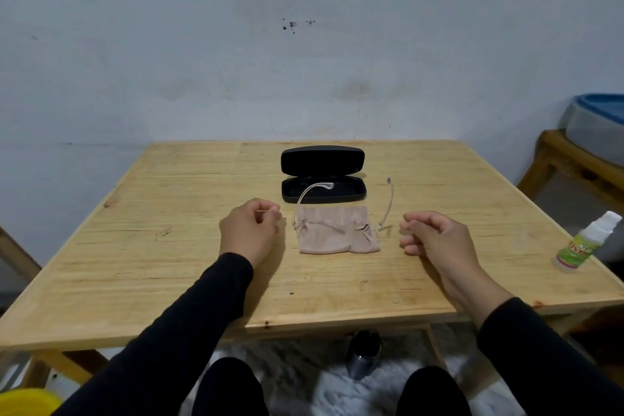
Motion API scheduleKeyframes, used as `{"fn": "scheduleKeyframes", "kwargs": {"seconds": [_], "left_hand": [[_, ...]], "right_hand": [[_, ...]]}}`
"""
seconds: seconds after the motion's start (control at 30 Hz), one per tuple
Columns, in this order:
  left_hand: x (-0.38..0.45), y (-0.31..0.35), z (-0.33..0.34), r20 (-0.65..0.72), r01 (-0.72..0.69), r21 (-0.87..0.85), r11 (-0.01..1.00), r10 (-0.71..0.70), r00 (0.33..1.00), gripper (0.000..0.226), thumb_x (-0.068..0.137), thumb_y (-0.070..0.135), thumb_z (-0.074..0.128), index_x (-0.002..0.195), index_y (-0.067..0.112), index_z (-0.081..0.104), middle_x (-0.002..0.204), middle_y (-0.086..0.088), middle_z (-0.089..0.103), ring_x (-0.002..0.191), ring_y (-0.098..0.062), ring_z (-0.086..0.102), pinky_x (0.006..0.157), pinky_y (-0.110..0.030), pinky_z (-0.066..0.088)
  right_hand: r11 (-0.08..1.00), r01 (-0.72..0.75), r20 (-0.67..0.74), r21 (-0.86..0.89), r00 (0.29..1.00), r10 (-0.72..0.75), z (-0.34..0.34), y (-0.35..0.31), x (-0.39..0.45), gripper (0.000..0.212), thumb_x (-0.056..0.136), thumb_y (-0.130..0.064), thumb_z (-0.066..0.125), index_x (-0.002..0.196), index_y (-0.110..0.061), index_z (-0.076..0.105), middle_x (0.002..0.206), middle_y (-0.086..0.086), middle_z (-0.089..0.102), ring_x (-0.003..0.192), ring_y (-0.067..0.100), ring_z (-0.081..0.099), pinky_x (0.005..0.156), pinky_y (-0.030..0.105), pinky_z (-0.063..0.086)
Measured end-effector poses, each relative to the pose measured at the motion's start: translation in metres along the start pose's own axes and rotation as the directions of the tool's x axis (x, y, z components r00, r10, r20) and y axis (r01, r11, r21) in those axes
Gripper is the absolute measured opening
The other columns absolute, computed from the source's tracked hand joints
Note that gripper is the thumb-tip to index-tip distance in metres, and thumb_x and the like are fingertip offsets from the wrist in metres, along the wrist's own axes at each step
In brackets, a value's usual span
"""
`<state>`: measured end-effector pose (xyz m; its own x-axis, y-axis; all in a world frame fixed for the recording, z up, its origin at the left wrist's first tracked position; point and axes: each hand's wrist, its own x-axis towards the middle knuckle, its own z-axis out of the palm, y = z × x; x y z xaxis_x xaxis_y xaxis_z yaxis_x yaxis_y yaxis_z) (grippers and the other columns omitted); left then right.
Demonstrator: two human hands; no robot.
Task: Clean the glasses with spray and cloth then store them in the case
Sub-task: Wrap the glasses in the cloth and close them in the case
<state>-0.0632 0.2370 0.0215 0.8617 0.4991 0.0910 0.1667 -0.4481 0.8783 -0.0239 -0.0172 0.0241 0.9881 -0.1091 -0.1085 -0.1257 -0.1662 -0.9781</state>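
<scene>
A green-and-white label is seen on the spray bottle at the right edge of the wooden table; its lettering is too blurred to be read. The clear-framed glasses are draped with the beige cloth at the table's middle, their temples pointing far towards the open black case just beyond. The left hand and the right hand are held apart, either side of the cloth, fingers loosely curled; whether the frame ends are pinched cannot be told. A dark metal flask is seen under the table, a yellow object at the near left, and a blue-grey tub on a stand at the far right.
</scene>
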Motion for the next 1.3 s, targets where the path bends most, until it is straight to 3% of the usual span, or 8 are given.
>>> {"fn": "scheduleKeyframes", "kwargs": {"seconds": [0.13, 0.37, 0.5, 0.67, 0.8, 0.97, 1.13, 1.3], "left_hand": [[0.022, -0.001, 0.008, 0.116, -0.042, 0.155, 0.987, 0.024, 0.993, 0.014, 0.089, 0.029, 0.058, 0.092, 0.022, 0.07, 0.084, 0.007, 0.066, 0.084, -0.011, 0.058, 0.083, -0.023, 0.043], [0.043, 0.0, 0.023, 0.188, -0.12, 0.293, 0.949, 0.066, 0.98, 0.012, 0.084, 0.028, 0.066, 0.092, 0.022, 0.072, 0.08, 0.007, 0.062, 0.072, -0.003, 0.053, 0.073, -0.018, 0.04], [0.049, -0.001, 0.027, 0.206, -0.156, 0.308, 0.939, 0.094, 0.974, 0.009, 0.082, 0.021, 0.067, 0.087, 0.025, 0.072, 0.078, 0.009, 0.06, 0.075, -0.005, 0.053, 0.069, -0.018, 0.039], [0.051, -0.006, 0.029, 0.255, -0.19, 0.245, 0.951, 0.126, 0.959, 0.009, 0.084, 0.018, 0.065, 0.083, 0.023, 0.073, 0.077, 0.008, 0.066, 0.074, -0.006, 0.056, 0.061, -0.011, 0.039], [0.051, -0.009, 0.023, 0.277, -0.167, 0.053, 0.984, 0.147, 0.95, 0.006, 0.083, 0.023, 0.068, 0.081, 0.019, 0.071, 0.076, 0.01, 0.068, 0.072, -0.002, 0.059, 0.061, -0.004, 0.042], [0.049, -0.007, 0.014, 0.439, -0.148, -0.166, 0.975, 0.208, 0.874, 0.009, 0.09, 0.015, 0.058, 0.085, 0.017, 0.065, 0.078, 0.002, 0.069, 0.073, -0.008, 0.063, 0.074, -0.02, 0.049], [0.045, -0.01, 0.011, 0.54, -0.183, -0.213, 0.96, 0.272, 0.796, 0.013, 0.095, 0.025, 0.05, 0.087, 0.021, 0.059, 0.079, -0.007, 0.062, 0.069, -0.012, 0.053, 0.068, -0.022, 0.042], [0.035, -0.009, 0.01, 0.578, -0.234, -0.169, 0.958, 0.288, 0.764, 0.04, 0.097, 0.04, 0.026, 0.1, 0.021, 0.061, 0.073, 0.011, 0.067, 0.067, 0.001, 0.054, 0.065, -0.008, 0.04]], "right_hand": [[0.996, 0.011, 0.084, -0.092, 0.996, -0.004, 0.002, -0.003, 0.035, 0.012, 0.087, -0.008, 0.063, 0.097, -0.011, 0.07, 0.077, 0.007, 0.069, 0.067, 0.016, 0.06, 0.063, 0.024, 0.049], [0.969, 0.061, 0.24, -0.238, 0.971, -0.002, 0.027, -0.01, 0.07, 0.012, 0.078, -0.007, 0.074, 0.09, -0.012, 0.073, 0.09, 0.006, 0.069, 0.085, 0.02, 0.065, 0.078, 0.032, 0.053], [0.883, 0.193, 0.309, -0.427, 0.949, -0.058, 0.036, -0.014, 0.075, 0.018, 0.074, -0.011, 0.079, 0.09, -0.014, 0.072, 0.078, -0.007, 0.061, 0.071, 0.007, 0.058, 0.058, 0.011, 0.04], [0.821, 0.325, 0.384, -0.47, 0.913, -0.142, 0.036, -0.014, 0.076, 0.007, 0.079, -0.01, 0.074, 0.076, -0.015, 0.072, 0.075, -0.008, 0.06, 0.069, 0.004, 0.054, 0.051, 0.005, 0.039], [0.959, 0.173, 0.428, -0.224, 0.901, -0.062, 0.029, -0.008, 0.079, 0.016, 0.082, -0.004, 0.069, 0.07, -0.014, 0.07, 0.082, 0.014, 0.067, 0.075, 0.023, 0.059, 0.067, 0.035, 0.052], [0.996, 0.001, 0.601, 0.084, 0.797, -0.051, 0.015, -0.01, 0.075, 0.006, 0.082, -0.006, 0.064, 0.084, -0.003, 0.059, 0.082, 0.012, 0.064, 0.072, 0.022, 0.054, 0.06, 0.027, 0.044], [0.993, 0.038, 0.652, 0.108, 0.751, -0.1, 0.012, -0.011, 0.07, 0.011, 0.081, -0.022, 0.06, 0.08, -0.011, 0.061, 0.075, 0.001, 0.063, 0.07, 0.015, 0.052, 0.061, 0.027, 0.04], [0.996, 0.087, 0.698, 0.01, 0.712, -0.07, 0.012, -0.012, 0.064, 0.045, 0.087, -0.047, 0.035, 0.085, -0.009, 0.06, 0.083, 0.022, 0.072, 0.072, 0.019, 0.056, 0.065, 0.028, 0.04]]}}
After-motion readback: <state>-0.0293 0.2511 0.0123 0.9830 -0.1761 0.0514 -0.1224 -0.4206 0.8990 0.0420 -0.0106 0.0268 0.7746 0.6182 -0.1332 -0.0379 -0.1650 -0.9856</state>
